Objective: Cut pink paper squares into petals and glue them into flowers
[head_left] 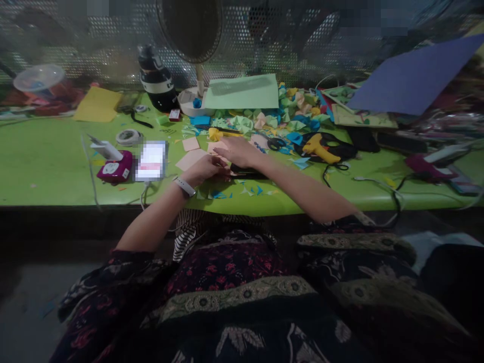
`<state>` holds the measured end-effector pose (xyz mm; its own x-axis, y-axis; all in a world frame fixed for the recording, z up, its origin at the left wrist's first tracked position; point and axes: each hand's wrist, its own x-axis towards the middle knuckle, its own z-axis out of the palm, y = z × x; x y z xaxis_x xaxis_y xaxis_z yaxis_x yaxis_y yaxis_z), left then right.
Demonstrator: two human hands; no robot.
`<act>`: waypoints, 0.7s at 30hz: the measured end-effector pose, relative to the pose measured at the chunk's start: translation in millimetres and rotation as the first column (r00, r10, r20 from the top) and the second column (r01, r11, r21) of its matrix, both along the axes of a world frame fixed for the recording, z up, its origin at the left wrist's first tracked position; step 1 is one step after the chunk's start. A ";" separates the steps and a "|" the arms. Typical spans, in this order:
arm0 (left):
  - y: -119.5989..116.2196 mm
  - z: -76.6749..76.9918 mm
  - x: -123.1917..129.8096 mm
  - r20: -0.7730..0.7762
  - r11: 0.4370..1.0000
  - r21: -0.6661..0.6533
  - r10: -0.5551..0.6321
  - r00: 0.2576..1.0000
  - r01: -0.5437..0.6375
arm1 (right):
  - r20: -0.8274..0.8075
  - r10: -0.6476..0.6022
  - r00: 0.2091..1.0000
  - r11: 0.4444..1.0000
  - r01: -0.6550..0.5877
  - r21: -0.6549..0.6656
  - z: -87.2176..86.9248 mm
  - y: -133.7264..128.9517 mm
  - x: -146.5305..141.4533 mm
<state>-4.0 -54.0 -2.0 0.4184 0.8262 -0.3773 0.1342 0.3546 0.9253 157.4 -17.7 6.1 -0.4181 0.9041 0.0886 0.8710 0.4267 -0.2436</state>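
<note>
Both hands meet over peach paper at the middle of the table. My left hand (204, 170), with a white band on its wrist, is closed with its fingertips pinched at the edge of a peach paper piece (217, 147). My right hand (240, 151) lies over the same paper, its fingers stretched out to the left. A flat black object (251, 176) shows beneath my right hand; its kind is partly hidden. Another peach sheet (191, 160) lies beside my left hand, with a small peach square (190, 144) behind it.
Folded paper pieces (242, 122) and scraps lie behind the hands. A yellow glue gun (321, 147) and black scissors (275, 143) are to the right. A lit phone (151, 161), tape roll (129, 137) and purple device (117, 166) lie left. A black bottle (157, 83) stands behind.
</note>
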 end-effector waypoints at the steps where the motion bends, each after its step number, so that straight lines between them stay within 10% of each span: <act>1: 0.0 0.3 -0.1 -0.005 1.000 -0.003 -0.004 1.000 0.004 | 0.006 -0.005 1.000 1.000 0.005 -0.009 1.1 -0.9 -1.0; 21: 0.6 4.6 0.2 -0.061 0.999 -0.018 -0.038 0.997 0.037 | 0.022 0.091 0.996 0.996 -0.090 -0.014 -1.8 2.3 0.1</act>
